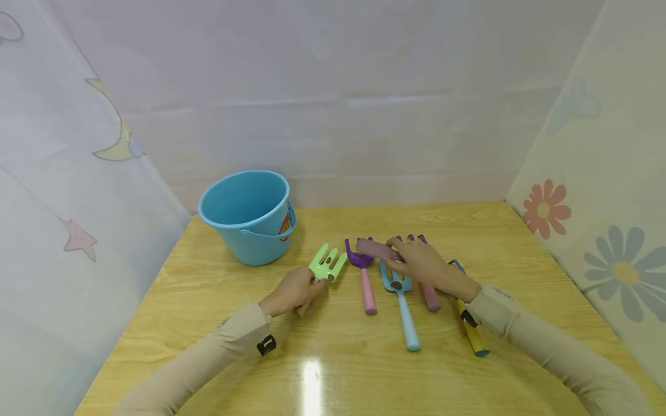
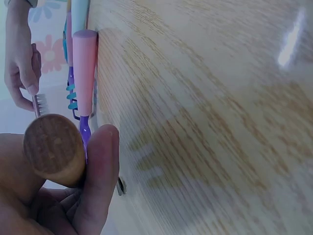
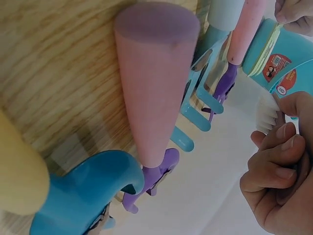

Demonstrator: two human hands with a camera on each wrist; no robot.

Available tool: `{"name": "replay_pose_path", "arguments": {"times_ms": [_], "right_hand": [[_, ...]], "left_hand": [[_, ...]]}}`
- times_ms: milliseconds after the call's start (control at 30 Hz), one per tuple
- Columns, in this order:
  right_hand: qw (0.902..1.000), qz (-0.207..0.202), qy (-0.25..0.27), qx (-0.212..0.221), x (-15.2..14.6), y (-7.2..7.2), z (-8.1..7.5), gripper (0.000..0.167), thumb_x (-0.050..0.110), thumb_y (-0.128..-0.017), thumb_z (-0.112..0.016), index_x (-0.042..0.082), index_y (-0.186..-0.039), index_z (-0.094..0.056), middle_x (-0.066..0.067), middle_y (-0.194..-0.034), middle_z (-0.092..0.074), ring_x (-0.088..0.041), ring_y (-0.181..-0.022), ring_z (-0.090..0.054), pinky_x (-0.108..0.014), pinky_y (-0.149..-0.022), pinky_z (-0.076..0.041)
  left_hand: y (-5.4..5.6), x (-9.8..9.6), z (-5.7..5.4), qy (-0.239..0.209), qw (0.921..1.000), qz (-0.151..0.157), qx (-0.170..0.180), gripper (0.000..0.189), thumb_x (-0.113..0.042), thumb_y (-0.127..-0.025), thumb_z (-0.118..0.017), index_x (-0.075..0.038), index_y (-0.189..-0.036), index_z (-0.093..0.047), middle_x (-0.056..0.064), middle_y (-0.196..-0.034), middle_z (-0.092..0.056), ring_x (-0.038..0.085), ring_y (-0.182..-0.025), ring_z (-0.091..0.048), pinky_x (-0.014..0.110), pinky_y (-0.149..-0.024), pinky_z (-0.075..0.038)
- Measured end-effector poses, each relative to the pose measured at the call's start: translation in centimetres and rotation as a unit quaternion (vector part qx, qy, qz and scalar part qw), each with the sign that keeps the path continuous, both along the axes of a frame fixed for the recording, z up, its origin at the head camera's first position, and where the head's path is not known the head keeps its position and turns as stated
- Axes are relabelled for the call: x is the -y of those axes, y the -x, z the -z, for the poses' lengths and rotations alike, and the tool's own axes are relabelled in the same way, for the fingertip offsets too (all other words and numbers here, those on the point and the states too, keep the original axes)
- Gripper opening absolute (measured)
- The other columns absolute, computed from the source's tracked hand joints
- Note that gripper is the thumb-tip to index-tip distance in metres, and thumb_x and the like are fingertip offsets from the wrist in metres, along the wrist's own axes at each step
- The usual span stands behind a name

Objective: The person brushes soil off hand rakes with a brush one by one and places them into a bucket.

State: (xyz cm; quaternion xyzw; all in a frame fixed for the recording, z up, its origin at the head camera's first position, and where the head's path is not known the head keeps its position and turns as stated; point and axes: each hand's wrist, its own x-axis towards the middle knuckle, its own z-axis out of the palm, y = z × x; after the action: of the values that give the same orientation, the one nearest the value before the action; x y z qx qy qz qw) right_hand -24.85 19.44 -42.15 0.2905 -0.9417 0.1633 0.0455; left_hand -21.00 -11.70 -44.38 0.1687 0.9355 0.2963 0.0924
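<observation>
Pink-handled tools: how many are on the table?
2: the left tool lies between the green fork and light-blue fork; the right tool, past the light-blue fork, is partly behind the right hand.

Wood-grain table (image 1: 182, 300) shows glare streak (image 1: 312, 384). Pale creased backdrop (image 1: 338, 115) stands behind. Left wall (image 1: 41, 127): yellow moon (image 1: 121, 151), pink star (image 1: 80, 238) below. Right wall (image 1: 619, 179): red flower (image 1: 543, 210), grey-blue flower (image 1: 624, 274) lower.
</observation>
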Motion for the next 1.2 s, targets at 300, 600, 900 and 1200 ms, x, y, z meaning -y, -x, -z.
{"name": "replay_pose_path", "arguments": {"times_ms": [300,600,900,1200], "right_hand": [[0.9999,-0.014,0.003,0.007,0.7,0.2,-0.3,0.042,0.030,-0.096,-0.064,0.000,-0.126,-0.058,0.008,-0.057,-0.047,-0.005,-0.043,-0.034,-0.021,-0.041,-0.027],[0.9990,-0.036,0.023,0.011,1.5,0.5,-0.6,0.042,0.028,-0.097,-0.063,-0.001,-0.126,-0.058,0.008,-0.056,-0.044,-0.003,-0.043,-0.029,-0.020,-0.041,-0.024],[0.9985,-0.053,0.001,0.014,2.5,0.6,-0.4,0.045,0.032,-0.099,-0.061,-0.004,-0.126,-0.056,0.008,-0.058,-0.049,-0.002,-0.040,-0.034,-0.018,-0.039,-0.027],[0.9969,-0.078,0.004,-0.008,3.4,0.5,-0.4,0.050,0.029,-0.102,-0.056,-0.011,-0.130,-0.052,0.008,-0.054,-0.043,-0.001,-0.039,-0.034,-0.016,-0.039,-0.028]], "left_hand": [[0.4,0.3,-0.1,-0.007,1.0000,-0.001,0.002,0.036,-0.025,-0.098,-0.059,-0.009,-0.065,-0.058,0.001,-0.052,-0.062,0.005,-0.037,-0.051,0.021,-0.037,-0.040],[0.5,0.7,-0.3,-0.007,1.0000,-0.005,0.000,0.034,-0.026,-0.097,-0.058,-0.009,-0.068,-0.060,0.005,-0.055,-0.063,0.006,-0.037,-0.050,0.021,-0.036,-0.040],[0.7,0.7,-0.3,-0.012,0.9999,0.001,-0.007,0.038,-0.026,-0.098,-0.058,-0.002,-0.069,-0.064,0.001,-0.050,-0.060,0.005,-0.034,-0.048,0.021,-0.035,-0.040],[0.7,0.6,-0.1,-0.019,0.9996,-0.002,-0.019,0.039,-0.025,-0.098,-0.059,-0.003,-0.067,-0.064,-0.005,-0.046,-0.055,0.005,-0.035,-0.048,0.021,-0.036,-0.040]]}}
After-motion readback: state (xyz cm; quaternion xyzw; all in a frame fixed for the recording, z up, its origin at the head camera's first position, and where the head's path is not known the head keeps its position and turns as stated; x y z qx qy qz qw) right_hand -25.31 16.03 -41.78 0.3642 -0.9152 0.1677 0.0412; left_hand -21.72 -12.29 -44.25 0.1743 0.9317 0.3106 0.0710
